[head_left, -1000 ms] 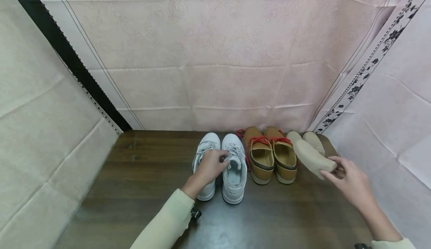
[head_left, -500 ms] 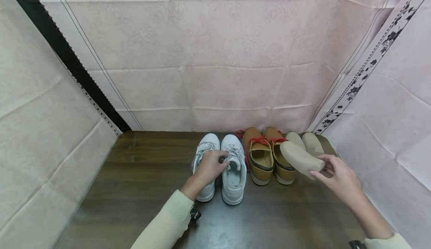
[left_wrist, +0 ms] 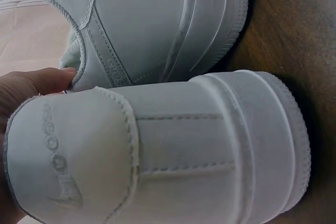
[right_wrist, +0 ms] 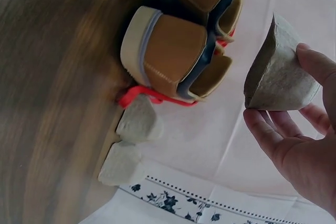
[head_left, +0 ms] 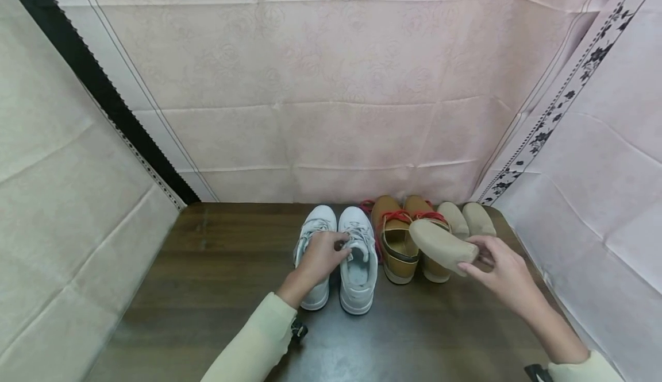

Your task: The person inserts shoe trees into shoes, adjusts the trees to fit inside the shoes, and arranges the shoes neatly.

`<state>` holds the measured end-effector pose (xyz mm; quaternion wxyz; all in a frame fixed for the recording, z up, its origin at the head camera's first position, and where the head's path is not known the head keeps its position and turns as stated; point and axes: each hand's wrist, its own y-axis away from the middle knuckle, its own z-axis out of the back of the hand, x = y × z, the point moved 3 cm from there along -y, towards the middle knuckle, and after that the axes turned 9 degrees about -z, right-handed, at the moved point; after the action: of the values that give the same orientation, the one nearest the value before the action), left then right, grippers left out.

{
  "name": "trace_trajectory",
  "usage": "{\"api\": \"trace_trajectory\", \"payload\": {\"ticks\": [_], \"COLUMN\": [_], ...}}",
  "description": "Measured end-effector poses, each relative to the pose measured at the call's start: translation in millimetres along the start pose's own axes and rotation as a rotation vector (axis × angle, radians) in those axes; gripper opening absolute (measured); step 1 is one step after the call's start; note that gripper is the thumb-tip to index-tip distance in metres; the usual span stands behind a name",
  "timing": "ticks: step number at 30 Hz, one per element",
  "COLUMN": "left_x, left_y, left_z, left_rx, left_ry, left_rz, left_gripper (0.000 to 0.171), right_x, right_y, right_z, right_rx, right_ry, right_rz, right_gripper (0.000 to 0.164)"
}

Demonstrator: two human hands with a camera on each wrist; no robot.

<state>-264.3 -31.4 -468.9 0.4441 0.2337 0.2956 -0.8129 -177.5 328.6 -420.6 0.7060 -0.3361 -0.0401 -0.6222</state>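
Observation:
Two white sneakers stand side by side on the wooden floor, toes toward the back. My left hand reaches over the left sneaker, its curled fingers and thumb at the right sneaker's collar and tongue. The left wrist view shows the heel of the nearer sneaker hiding most of that hand; a fingertip touches the farther sneaker's collar. My right hand pinches the end of a cream molded shoe insert, raised in front of the brown shoes. From the right wrist, the insert looks hollow with a rough, papery surface.
Brown shoes with red laces stand right of the sneakers. Two more cream inserts lie at the back right. Pale patterned cloth hangs behind and on both sides; wooden floor extends at the left.
My right hand has carried the shoe insert leftward, from in front of the other inserts to in front of the brown shoes. My left hand has stayed at the sneakers.

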Motion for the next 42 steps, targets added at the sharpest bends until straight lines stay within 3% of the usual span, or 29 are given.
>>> {"api": "trace_trajectory", "payload": {"ticks": [16,31,42], "left_x": [0.4,1.1,1.4], "left_y": [-1.4,-1.5,-0.8], "left_z": [3.8,2.5,1.8], "left_rx": [-0.005,-0.005,-0.001], "left_ry": [0.006,0.000,-0.007], "left_rz": [-0.007,-0.006,-0.012], "left_gripper": [0.025,0.024,0.024], "right_x": [25,50,63], "right_y": [-3,-4,-5], "right_z": [-18,-31,-37], "right_rx": [0.097,0.163,0.301], "right_ry": [-0.083,-0.065,-0.162], "right_rz": [0.002,0.082,0.064], "right_gripper": [0.054,0.049,0.045]}}
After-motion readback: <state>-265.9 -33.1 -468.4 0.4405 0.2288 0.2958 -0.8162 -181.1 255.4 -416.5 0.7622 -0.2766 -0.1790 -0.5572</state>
